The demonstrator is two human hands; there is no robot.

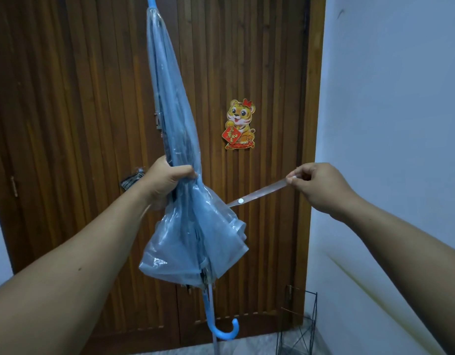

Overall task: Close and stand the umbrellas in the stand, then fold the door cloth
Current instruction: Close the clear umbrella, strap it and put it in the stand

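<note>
Slatted wooden door (93, 98) fills the background, tiger sticker (240, 124) stuck on it, pale wall to the right. The left hand (164, 180) has its grip clamped around the middle of the clear blue umbrella (175, 124), long axis near vertical, tip above the grip, hooked handle (223, 329) below. The right hand (318, 185) pinches the end of the tie strap (259, 192), pulled taut rightward from the canopy. Looks like the wrap comes next. Wire stand (300, 324) sits low right, nothing blocking it.
</note>
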